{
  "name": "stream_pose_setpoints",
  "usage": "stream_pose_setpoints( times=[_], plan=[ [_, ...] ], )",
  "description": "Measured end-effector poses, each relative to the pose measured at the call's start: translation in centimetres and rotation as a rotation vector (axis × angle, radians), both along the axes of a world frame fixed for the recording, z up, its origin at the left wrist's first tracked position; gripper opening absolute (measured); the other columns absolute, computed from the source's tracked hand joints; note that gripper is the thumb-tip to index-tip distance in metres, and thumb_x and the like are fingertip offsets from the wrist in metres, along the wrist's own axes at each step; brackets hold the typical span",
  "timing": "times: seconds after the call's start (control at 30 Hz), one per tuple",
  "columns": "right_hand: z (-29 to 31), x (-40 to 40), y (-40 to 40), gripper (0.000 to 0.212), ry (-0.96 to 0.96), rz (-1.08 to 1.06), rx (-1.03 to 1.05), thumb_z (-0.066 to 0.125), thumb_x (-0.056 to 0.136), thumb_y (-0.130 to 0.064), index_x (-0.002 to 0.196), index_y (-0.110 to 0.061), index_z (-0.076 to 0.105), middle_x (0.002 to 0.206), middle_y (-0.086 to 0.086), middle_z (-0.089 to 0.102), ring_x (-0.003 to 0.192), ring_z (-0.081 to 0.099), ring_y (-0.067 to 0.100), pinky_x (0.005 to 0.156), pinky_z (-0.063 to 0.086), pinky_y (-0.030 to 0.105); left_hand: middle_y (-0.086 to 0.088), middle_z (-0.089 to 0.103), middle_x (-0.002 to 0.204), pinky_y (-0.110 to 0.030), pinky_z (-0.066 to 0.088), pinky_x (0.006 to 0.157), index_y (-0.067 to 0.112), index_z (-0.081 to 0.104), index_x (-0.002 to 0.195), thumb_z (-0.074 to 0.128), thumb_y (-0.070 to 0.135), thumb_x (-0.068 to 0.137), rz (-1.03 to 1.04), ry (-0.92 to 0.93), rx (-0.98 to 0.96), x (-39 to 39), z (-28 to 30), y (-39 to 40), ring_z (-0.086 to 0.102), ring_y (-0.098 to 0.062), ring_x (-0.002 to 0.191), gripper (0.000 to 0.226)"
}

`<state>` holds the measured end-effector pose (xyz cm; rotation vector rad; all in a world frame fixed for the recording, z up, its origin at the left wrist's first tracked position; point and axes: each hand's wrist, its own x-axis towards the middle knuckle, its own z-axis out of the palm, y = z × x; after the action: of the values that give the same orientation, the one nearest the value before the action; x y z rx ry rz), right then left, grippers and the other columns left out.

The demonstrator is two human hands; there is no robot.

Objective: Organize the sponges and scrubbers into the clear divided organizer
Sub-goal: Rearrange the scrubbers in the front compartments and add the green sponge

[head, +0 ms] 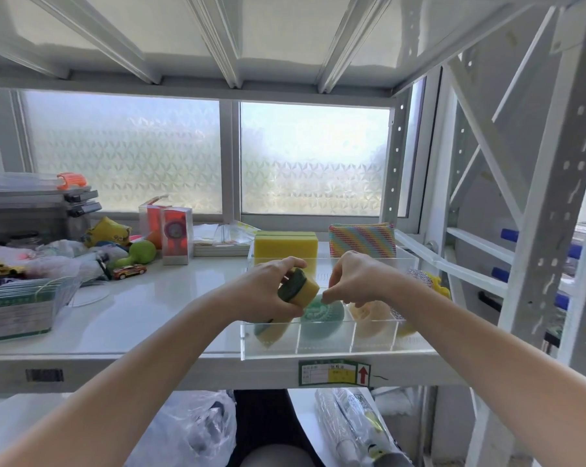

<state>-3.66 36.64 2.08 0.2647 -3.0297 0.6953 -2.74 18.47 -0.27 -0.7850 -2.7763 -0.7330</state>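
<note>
While the left hand (268, 288) clamps a yellow sponge with green scouring pad (298, 286) above the clear divided organizer (325, 345) at the shelf's front edge, the right hand (355, 278) pinches the green round scrubber (322, 315), apparently seating it upright in its front compartment

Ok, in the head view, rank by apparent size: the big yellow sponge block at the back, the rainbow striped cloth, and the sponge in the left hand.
1-2. Yellow sponge block and rainbow striped cloth: look alike, no ranking.
3. Green-and-yellow sponge held by the left hand: smallest, despite being nearer the camera.
</note>
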Motion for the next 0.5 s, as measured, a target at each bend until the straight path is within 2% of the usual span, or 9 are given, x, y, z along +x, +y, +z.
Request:
stream_pose_setpoints(
  times=[0.2,0.33,0.43,0.5],
  plan=[
    [-0.5,0.1,-0.6,0.037,0.035,-0.023,0.1,0.074,0.075,-0.029,0.101,-0.004,0.067,0.1,0.012,0.068,0.077,0.063,0.018,0.076,0.059,0.035,0.008,0.046,0.114,-0.029,0.043,0.099,0.027,0.037,0.137,0.076,0.03,0.071,0.002,0.014,0.006,-0.1,-0.1,0.0,0.05,-0.016,0.113,0.077],
    [-0.5,0.3,-1.0,0.044,0.062,-0.023,0.197,0.072,0.076,-0.038,0.108,-0.009,0.062,0.106,0.006,0.063,0.092,0.061,0.02,0.08,0.055,0.033,0.008,0.046,0.114,-0.03,0.044,0.099,0.026,0.038,0.137,0.076,0.03,0.071,-0.004,0.016,0.017,-0.1,-0.1,0.0,0.05,-0.016,0.113,0.076],
    [-0.7,0.4,-1.7,0.054,0.066,-0.014,0.31,0.069,0.075,-0.049,0.114,-0.012,0.057,0.111,0.004,0.058,0.095,0.055,0.02,0.079,0.049,0.032,0.008,0.047,0.114,-0.029,0.045,0.097,0.025,0.038,0.137,0.076,0.03,0.071,-0.006,0.021,0.022,-0.1,-0.1,0.0,0.05,-0.016,0.113,0.076],
    [-0.7,0.3,-2.2,0.05,0.049,-0.001,0.349,0.067,0.077,-0.048,0.111,-0.014,0.057,0.106,0.003,0.057,0.093,0.054,0.02,0.076,0.047,0.031,0.008,0.047,0.113,-0.029,0.045,0.097,0.025,0.039,0.136,0.076,0.03,0.071,-0.006,0.029,0.021,-0.1,-0.2,-0.1,0.05,-0.016,0.112,0.076]
  ],
)
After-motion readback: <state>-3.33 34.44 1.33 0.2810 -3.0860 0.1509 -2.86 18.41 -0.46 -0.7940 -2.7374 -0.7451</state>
